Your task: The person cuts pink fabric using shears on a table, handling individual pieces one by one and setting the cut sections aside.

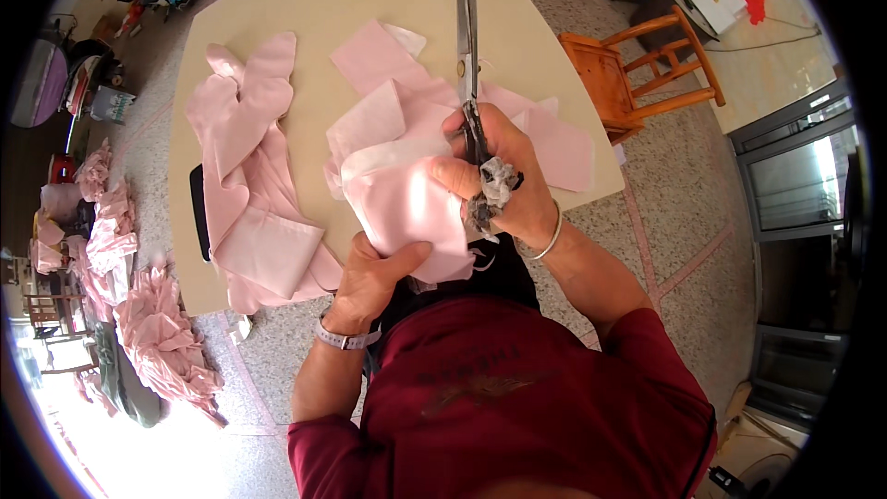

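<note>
My left hand pinches the near edge of a pink fabric piece, thumb on top and fingers hidden beneath. Large scissors with cloth-wrapped handles are gripped in my right hand. Their long blades point away from me and look closed or nearly so. The right thumb also lies over the upper right part of the same fabric piece. Behind it, more pink fabric pieces overlap on the table. A longer pile of pink fabric lies to the left.
The cream table has a dark flat object at its left edge. A wooden chair stands at the right. Heaps of pink fabric lie on the floor at the left. Glass-fronted cabinets line the far right.
</note>
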The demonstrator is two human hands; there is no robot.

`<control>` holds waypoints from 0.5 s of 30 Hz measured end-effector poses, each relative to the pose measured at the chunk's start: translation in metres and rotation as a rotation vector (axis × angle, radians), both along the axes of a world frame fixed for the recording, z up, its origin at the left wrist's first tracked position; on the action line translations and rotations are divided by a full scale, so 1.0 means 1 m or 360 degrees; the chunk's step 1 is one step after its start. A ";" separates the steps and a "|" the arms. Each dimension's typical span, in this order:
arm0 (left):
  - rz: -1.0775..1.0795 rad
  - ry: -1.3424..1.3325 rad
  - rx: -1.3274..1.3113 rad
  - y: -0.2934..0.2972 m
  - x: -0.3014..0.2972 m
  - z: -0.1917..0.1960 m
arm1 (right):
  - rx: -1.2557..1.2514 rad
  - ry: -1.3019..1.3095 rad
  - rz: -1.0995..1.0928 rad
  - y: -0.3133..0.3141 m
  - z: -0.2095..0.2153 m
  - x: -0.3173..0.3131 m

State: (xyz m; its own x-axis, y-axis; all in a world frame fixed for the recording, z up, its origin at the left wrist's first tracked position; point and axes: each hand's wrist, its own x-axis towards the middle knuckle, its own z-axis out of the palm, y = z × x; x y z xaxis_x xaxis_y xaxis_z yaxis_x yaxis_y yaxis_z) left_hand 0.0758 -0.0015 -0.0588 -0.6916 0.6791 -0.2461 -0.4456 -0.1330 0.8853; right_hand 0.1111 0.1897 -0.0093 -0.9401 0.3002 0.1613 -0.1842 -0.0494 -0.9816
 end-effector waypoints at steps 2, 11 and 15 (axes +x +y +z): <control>0.0044 -0.0129 0.0114 -0.008 -0.006 -0.006 | -0.0044 0.0024 -0.0011 0.001 0.000 0.000; 0.0001 0.0154 -0.0154 -0.020 -0.014 0.018 | -0.0025 -0.0209 0.0104 0.002 -0.002 0.009; 0.0021 -0.0048 -0.0203 -0.029 -0.022 0.018 | 0.0160 -0.0190 0.0054 0.000 -0.007 0.011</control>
State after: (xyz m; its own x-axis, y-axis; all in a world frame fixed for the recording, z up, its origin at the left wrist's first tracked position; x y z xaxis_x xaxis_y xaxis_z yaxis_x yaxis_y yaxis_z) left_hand 0.0535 -0.0309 -0.0408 -0.6913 0.6317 -0.3508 -0.4714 -0.0263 0.8815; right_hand 0.1220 0.1902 -0.0162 -0.9637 0.2560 0.0755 -0.0658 0.0460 -0.9968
